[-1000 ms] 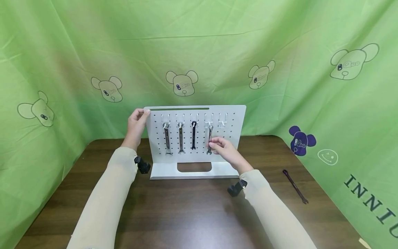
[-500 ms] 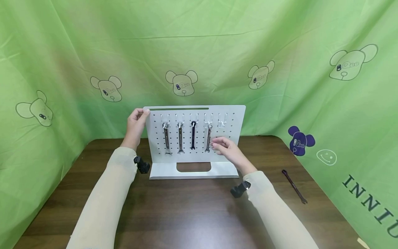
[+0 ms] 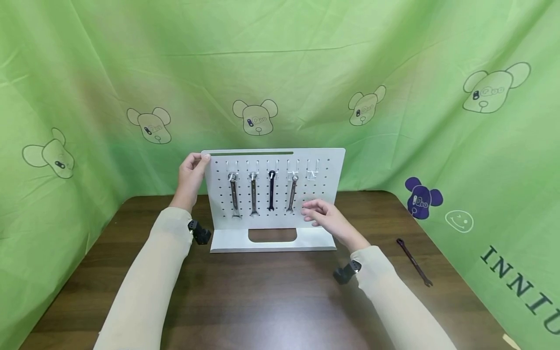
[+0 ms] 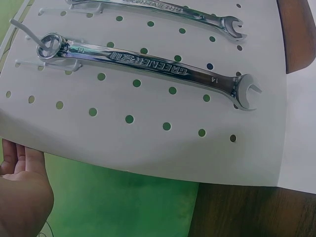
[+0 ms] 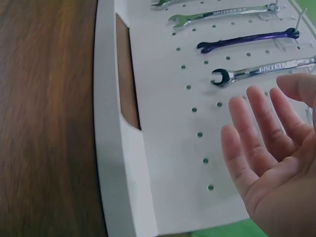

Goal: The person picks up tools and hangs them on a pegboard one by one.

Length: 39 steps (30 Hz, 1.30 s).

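Note:
My left hand (image 3: 190, 177) grips the upper left corner of a white pegboard stand (image 3: 238, 224), thumb in front and fingers behind. Several combination wrenches hang from its hooks by their ring ends. From the left come a silver wrench (image 3: 234, 195), a second silver one (image 3: 253, 195), a dark purple wrench (image 3: 271, 192) and another silver wrench (image 3: 292, 194), which tilts slightly. Just right of that last one, my right hand (image 5: 276, 148) holds nothing, its fingers loosely extended before the board. The rightmost hook (image 3: 312, 174) carries no wrench.
A dark wrench (image 3: 413, 262) lies on the brown wooden table (image 3: 262, 296), right of my right forearm. Green printed cloth (image 3: 306, 73) hangs behind and at both sides. The stand's base (image 3: 227, 240) projects toward me.
My right hand has let go of the fourth wrench, now hanging on its hook, and moved right and down. The left hand stays at the corner.

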Tool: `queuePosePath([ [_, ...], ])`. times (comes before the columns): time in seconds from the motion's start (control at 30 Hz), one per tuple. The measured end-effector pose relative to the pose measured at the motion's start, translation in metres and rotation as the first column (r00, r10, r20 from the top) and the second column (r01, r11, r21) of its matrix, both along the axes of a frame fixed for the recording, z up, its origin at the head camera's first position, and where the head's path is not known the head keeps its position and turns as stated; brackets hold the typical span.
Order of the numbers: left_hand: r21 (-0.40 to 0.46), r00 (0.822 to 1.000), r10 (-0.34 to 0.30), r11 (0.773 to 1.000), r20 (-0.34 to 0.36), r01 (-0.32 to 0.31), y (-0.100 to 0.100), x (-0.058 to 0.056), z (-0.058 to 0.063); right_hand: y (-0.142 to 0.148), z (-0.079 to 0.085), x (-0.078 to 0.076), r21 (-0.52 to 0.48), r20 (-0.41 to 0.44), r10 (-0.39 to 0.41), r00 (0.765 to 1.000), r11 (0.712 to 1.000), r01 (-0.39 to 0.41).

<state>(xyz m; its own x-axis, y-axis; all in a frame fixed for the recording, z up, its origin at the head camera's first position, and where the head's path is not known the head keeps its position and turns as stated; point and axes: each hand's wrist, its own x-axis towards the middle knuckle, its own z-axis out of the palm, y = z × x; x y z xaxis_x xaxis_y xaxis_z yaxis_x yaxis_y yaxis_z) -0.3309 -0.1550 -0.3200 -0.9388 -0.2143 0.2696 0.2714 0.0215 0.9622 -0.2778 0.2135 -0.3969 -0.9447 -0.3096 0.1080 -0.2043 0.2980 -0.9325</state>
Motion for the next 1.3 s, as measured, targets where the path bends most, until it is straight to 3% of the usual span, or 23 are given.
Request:
queuePosePath([
  [0.63,-0.006,1.000,-0.001,1.000,-0.005,0.001,-0.001,-0.003,-0.003,0.053,-0.015,0.016,0.105,0.072,-0.019,0.997,0.994,0.012],
  [1.3,-0.012,1.000,-0.010,1.000,0.010,0.010,-0.002,-0.001,-0.001,0.111,-0.025,0.036,0.169,0.063,-0.058,0.996,0.985,0.047],
])
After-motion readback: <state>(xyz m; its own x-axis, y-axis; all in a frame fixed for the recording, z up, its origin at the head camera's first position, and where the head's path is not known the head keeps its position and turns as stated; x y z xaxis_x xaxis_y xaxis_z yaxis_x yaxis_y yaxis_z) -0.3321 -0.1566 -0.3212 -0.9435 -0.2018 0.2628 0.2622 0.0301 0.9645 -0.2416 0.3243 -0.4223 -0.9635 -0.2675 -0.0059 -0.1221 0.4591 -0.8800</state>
